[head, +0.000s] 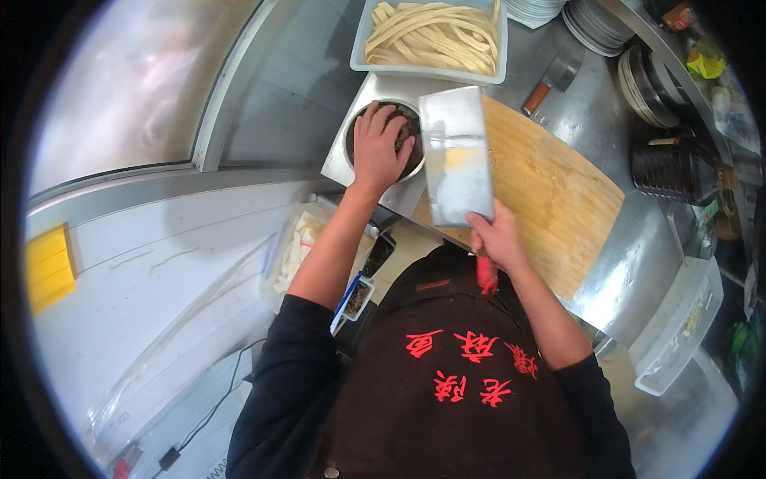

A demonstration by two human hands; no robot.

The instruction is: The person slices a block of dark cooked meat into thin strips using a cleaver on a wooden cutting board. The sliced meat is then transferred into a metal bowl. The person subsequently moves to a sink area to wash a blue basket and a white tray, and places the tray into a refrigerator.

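My right hand (497,236) grips the red-wrapped handle of a broad metal cleaver (458,185), its blade held over the left edge of a wooden cutting board (556,191). Inside a round metal container (349,152) set in a steel surface, my left hand (383,143) rests with spread fingers on dark food (404,117); the fingertips touch it, but whether they grasp any is hidden. Small crumbs lie on the board. Behind the container and board stands a white plastic tub (428,75) with long pale yellow strips (431,36), perhaps tofu skin.
A second cleaver (556,75) with a wooden handle lies beyond the board. Stacked plates (598,27), pans (649,87) and a large dark bottle (673,170) stand at the right, near a white plastic bin (679,326). A tub of white pieces (299,245) sits below my left forearm.
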